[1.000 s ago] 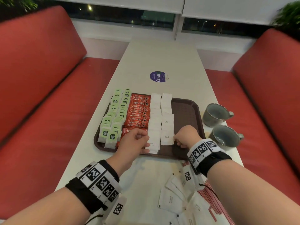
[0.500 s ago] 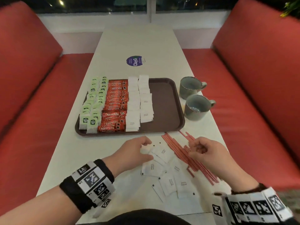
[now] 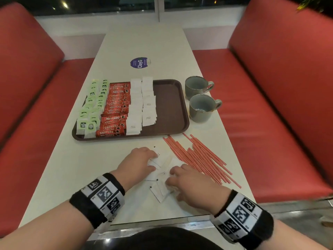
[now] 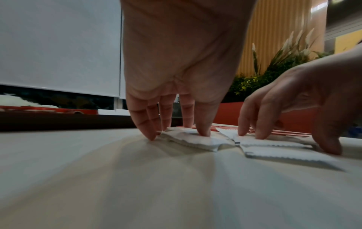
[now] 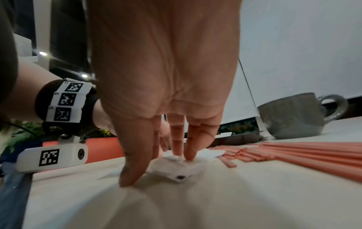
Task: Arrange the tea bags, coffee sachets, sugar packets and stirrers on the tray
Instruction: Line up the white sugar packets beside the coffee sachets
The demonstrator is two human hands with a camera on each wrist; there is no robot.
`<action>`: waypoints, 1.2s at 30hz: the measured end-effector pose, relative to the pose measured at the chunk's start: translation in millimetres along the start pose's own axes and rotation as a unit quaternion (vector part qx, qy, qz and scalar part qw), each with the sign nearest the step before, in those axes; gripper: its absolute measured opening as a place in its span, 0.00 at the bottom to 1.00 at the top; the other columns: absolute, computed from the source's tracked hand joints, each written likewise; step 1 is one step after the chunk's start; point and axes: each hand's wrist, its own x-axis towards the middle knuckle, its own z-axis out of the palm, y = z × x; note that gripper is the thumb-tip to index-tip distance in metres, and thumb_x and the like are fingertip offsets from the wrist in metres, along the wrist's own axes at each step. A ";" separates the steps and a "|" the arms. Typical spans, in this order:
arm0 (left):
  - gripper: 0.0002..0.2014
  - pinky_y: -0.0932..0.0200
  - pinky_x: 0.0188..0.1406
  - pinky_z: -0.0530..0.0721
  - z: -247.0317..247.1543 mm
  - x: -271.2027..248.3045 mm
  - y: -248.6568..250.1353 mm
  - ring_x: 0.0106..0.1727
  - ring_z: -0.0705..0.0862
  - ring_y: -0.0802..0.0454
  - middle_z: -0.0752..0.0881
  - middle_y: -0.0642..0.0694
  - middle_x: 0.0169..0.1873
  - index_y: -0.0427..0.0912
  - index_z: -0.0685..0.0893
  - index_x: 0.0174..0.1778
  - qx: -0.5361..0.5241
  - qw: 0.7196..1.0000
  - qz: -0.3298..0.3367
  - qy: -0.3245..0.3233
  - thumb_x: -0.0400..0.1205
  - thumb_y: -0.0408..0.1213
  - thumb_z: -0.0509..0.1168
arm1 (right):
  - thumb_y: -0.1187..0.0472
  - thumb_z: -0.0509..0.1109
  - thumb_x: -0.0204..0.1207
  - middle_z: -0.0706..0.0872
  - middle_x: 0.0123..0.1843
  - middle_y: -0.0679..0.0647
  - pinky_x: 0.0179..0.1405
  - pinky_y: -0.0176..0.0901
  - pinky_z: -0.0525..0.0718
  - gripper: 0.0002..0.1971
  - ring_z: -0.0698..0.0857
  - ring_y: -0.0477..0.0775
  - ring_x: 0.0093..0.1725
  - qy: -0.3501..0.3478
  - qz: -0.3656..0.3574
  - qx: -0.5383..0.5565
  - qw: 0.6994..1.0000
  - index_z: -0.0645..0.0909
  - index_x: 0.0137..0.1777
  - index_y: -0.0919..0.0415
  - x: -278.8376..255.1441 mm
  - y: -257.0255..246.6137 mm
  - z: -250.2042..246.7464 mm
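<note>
- Your left hand and right hand are both down on the table, close together, on a loose scatter of white sugar packets.
- Left hand: fingers straight, tips pressing a packet flat against the table; nothing is lifted or pinched yet.
- Right hand: fingers also extended, tips resting on the packets next to your left; the wrist view shows no closed grasp.
- Just beyond your fingertips lies the brown tray. On it, from left to right, are rows of green tea bags, red coffee sachets and two rows of white sugar packets.
- The right part of the tray is bare.
- To the right of your right hand, a spread of red stirrers lies on the table, none on the tray.
- Two grey mugs stand beyond the stirrers, beside the tray.
- Judged from this: tea and coffee look done, sugar partly done, stirrers not yet begun.
</note>
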 end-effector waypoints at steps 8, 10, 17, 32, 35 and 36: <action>0.21 0.60 0.70 0.67 -8.8 -24.3 -2.0 0.72 0.68 0.51 0.74 0.54 0.72 0.52 0.76 0.70 -0.002 0.998 -0.006 0.065 0.81 0.45 0.65 | 0.51 0.70 0.77 0.78 0.60 0.54 0.53 0.47 0.79 0.21 0.78 0.56 0.59 0.037 0.092 0.060 0.993 0.75 0.67 0.56 4.7 -7.6 -19.6; 0.23 0.62 0.68 0.67 -7.3 -29.7 12.4 0.70 0.70 0.54 0.77 0.55 0.69 0.52 0.76 0.70 -0.029 0.998 0.029 0.045 0.79 0.49 0.67 | 0.44 0.69 0.77 0.82 0.55 0.53 0.46 0.44 0.78 0.20 0.81 0.55 0.53 0.019 0.158 0.057 0.986 0.77 0.61 0.57 0.7 -9.1 -22.4; 0.24 0.54 0.58 0.77 7.1 -20.7 36.9 0.62 0.77 0.46 0.79 0.44 0.58 0.44 0.76 0.67 0.017 0.997 0.003 -0.074 0.75 0.45 0.71 | 0.49 0.70 0.76 0.82 0.58 0.57 0.43 0.44 0.76 0.20 0.83 0.58 0.55 -0.036 0.198 0.013 0.979 0.76 0.62 0.61 17.3 -24.3 -17.5; 0.09 0.59 0.39 0.70 11.3 -8.8 38.6 0.43 0.77 0.50 0.76 0.52 0.38 0.47 0.69 0.45 -0.013 0.999 0.001 -0.048 0.76 0.36 0.64 | 0.64 0.75 0.71 0.80 0.57 0.61 0.41 0.46 0.75 0.27 0.83 0.62 0.53 0.002 0.137 0.061 0.989 0.71 0.68 0.61 37.2 -19.7 -15.5; 0.07 0.60 0.40 0.71 14.5 -6.2 35.8 0.45 0.77 0.50 0.75 0.54 0.36 0.47 0.73 0.45 0.002 0.999 -0.001 -0.048 0.76 0.37 0.65 | 0.64 0.73 0.73 0.78 0.56 0.58 0.39 0.43 0.74 0.19 0.82 0.60 0.51 0.023 0.146 0.112 0.983 0.74 0.62 0.60 32.9 -14.9 -13.9; 0.07 0.60 0.41 0.71 15.0 -6.1 35.5 0.45 0.77 0.51 0.76 0.53 0.38 0.46 0.75 0.46 0.007 0.999 -0.003 -0.050 0.75 0.37 0.66 | 0.65 0.71 0.73 0.77 0.53 0.58 0.35 0.41 0.72 0.15 0.81 0.59 0.49 0.030 0.146 0.122 0.981 0.75 0.59 0.60 31.8 -13.1 -12.7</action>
